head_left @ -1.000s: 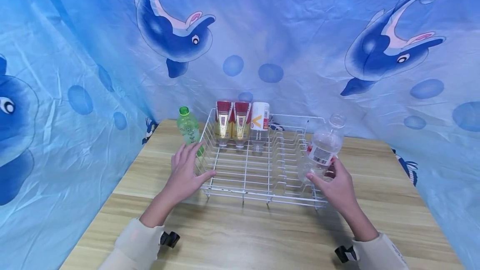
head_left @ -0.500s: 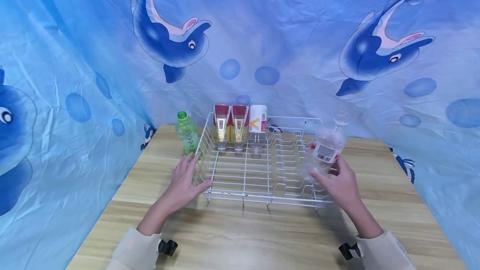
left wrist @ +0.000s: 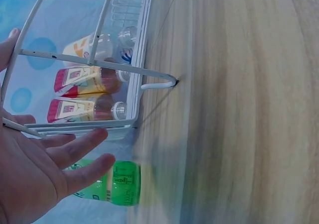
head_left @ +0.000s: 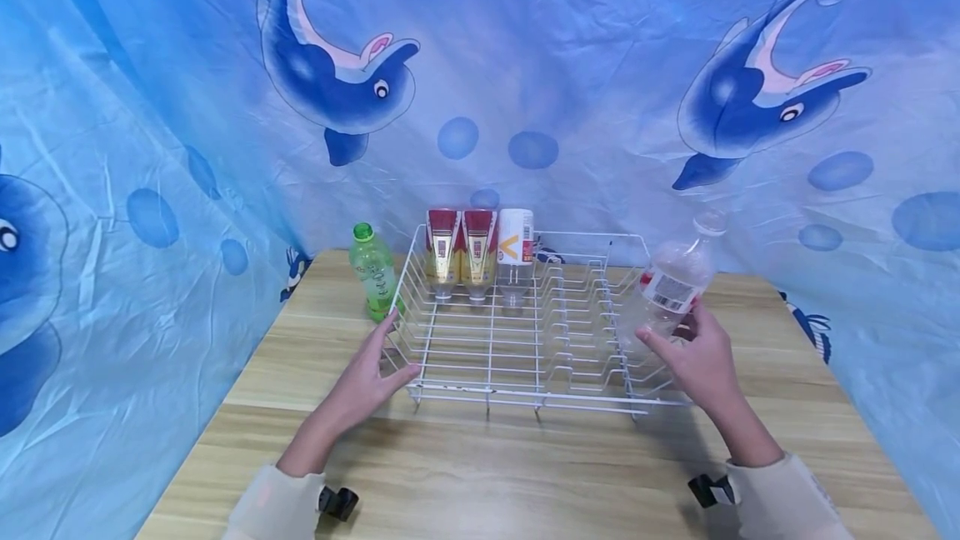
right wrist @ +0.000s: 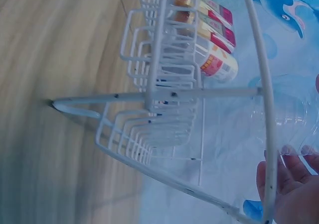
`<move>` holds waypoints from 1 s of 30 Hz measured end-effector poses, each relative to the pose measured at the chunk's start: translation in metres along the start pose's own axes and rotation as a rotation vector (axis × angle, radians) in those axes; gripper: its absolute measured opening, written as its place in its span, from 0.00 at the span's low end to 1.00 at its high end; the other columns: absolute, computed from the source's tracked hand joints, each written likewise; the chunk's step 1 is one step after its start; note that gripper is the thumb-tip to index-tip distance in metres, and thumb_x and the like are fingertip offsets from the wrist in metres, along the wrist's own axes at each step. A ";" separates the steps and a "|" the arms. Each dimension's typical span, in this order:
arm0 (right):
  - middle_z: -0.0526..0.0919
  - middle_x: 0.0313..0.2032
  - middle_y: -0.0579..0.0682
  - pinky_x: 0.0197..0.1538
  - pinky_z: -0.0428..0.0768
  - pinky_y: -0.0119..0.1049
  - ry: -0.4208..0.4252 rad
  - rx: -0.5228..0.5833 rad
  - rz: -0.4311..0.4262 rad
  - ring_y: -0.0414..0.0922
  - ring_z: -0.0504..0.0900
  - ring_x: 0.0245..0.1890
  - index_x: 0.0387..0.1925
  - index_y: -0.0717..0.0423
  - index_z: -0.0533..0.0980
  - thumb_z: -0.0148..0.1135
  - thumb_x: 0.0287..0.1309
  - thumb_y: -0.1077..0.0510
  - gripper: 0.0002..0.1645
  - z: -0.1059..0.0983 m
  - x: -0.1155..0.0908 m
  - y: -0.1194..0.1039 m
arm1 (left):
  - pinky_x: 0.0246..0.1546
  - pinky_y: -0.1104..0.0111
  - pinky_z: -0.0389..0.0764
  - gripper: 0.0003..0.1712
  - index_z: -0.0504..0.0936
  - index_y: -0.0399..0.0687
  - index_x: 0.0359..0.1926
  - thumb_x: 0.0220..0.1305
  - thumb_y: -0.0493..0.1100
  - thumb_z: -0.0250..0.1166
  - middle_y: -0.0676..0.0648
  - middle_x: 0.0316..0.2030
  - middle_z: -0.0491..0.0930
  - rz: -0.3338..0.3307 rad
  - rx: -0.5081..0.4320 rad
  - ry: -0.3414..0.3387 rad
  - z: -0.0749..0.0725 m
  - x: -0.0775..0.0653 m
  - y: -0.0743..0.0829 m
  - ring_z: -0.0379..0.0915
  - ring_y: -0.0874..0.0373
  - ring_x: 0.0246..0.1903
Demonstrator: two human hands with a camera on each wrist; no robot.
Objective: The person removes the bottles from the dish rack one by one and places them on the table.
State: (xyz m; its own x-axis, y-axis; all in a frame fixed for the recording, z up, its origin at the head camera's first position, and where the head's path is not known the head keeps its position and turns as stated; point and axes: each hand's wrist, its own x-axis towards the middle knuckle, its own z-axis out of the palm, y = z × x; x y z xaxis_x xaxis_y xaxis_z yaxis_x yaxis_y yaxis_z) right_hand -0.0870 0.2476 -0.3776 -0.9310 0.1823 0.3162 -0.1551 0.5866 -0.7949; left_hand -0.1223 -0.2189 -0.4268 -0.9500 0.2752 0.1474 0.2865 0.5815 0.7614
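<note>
A clear plastic bottle with a white and red label is gripped low down by my right hand. It leans to the right, over the right end of the white wire dish rack. My left hand spans the rack's front left corner, thumb at the front rim, other fingers along the side wires. In the left wrist view those fingers reach out fairly straight beside a green bottle. Two bottles with red and gold labels and a white-labelled bottle stand upside down in the rack's back left.
The green bottle stands upright on the wooden table, just outside the rack's left side. Bent wire dividers fill the rack's right part. A blue dolphin-print curtain hangs behind and on both sides.
My right hand has carried the clear bottle rightward, tilting it further right. My left hand has drawn slightly toward me and left, down from near the green bottle onto the rack's corner.
</note>
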 end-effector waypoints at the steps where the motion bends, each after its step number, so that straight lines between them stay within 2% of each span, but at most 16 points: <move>1: 0.79 0.55 0.64 0.47 0.75 0.20 0.008 -0.005 -0.001 0.56 0.80 0.50 0.66 0.64 0.67 0.75 0.57 0.54 0.41 -0.002 0.001 0.000 | 0.63 0.34 0.64 0.56 0.44 0.56 0.81 0.64 0.62 0.67 0.36 0.77 0.49 0.001 -0.012 0.000 0.000 0.000 -0.001 0.52 0.33 0.72; 3: 0.79 0.56 0.63 0.47 0.75 0.18 0.021 -0.010 0.000 0.51 0.80 0.50 0.67 0.62 0.66 0.75 0.57 0.54 0.41 -0.006 0.002 -0.001 | 0.61 0.34 0.66 0.56 0.44 0.57 0.81 0.64 0.61 0.68 0.37 0.77 0.49 0.004 -0.035 0.001 0.001 0.000 -0.003 0.53 0.33 0.72; 7: 0.78 0.57 0.63 0.46 0.74 0.15 0.059 -0.003 -0.015 0.36 0.78 0.46 0.69 0.61 0.65 0.75 0.57 0.57 0.43 -0.016 0.006 -0.002 | 0.59 0.37 0.72 0.57 0.44 0.56 0.81 0.63 0.57 0.70 0.36 0.77 0.49 0.004 -0.079 -0.001 0.002 -0.001 -0.006 0.55 0.31 0.70; 10: 0.78 0.57 0.60 0.44 0.75 0.14 0.097 0.010 -0.022 0.28 0.76 0.44 0.70 0.61 0.65 0.75 0.57 0.60 0.43 -0.022 0.010 0.000 | 0.61 0.36 0.68 0.60 0.42 0.52 0.81 0.61 0.55 0.72 0.34 0.76 0.51 0.002 -0.085 -0.003 0.000 0.000 -0.006 0.55 0.29 0.70; 14: 0.79 0.51 0.48 0.42 0.77 0.15 0.140 0.020 0.007 0.26 0.78 0.42 0.69 0.61 0.66 0.75 0.56 0.61 0.42 -0.029 0.016 0.004 | 0.64 0.33 0.60 0.64 0.39 0.50 0.81 0.60 0.56 0.73 0.31 0.75 0.52 -0.007 -0.068 -0.009 -0.001 0.002 -0.007 0.52 0.28 0.70; 16: 0.78 0.49 0.43 0.41 0.77 0.16 0.148 0.014 0.025 0.25 0.78 0.41 0.69 0.61 0.66 0.75 0.56 0.60 0.42 -0.032 0.018 0.008 | 0.64 0.33 0.60 0.64 0.39 0.49 0.81 0.60 0.56 0.73 0.31 0.75 0.51 -0.016 -0.064 -0.017 -0.002 0.001 -0.006 0.54 0.28 0.70; 22: 0.76 0.49 0.40 0.41 0.77 0.15 0.175 0.012 0.047 0.25 0.77 0.42 0.69 0.61 0.65 0.74 0.58 0.59 0.41 -0.043 0.024 0.021 | 0.64 0.35 0.63 0.63 0.40 0.47 0.81 0.61 0.59 0.72 0.32 0.76 0.50 -0.038 -0.078 -0.041 -0.002 0.002 -0.006 0.57 0.29 0.69; 25: 0.75 0.46 0.36 0.41 0.76 0.14 0.191 0.006 0.072 0.25 0.76 0.42 0.68 0.61 0.65 0.73 0.58 0.58 0.40 -0.048 0.025 0.029 | 0.65 0.34 0.58 0.64 0.40 0.47 0.81 0.60 0.61 0.72 0.33 0.76 0.49 -0.048 -0.076 -0.046 -0.002 0.003 -0.005 0.50 0.30 0.72; 30: 0.75 0.42 0.32 0.41 0.76 0.14 0.223 0.018 0.127 0.25 0.76 0.41 0.63 0.57 0.69 0.74 0.58 0.57 0.34 -0.053 0.025 0.042 | 0.65 0.35 0.60 0.65 0.40 0.49 0.81 0.58 0.62 0.73 0.34 0.77 0.48 -0.066 -0.096 -0.051 -0.002 0.004 -0.006 0.48 0.31 0.73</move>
State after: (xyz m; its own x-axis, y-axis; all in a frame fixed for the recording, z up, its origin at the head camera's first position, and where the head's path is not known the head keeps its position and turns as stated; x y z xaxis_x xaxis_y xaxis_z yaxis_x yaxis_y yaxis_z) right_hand -0.0995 0.3192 -0.3755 -0.8476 0.4244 0.3186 -0.0494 0.5346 -0.8436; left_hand -0.1278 -0.2229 -0.4296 -0.9581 0.2792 0.0643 0.2081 0.5241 0.8258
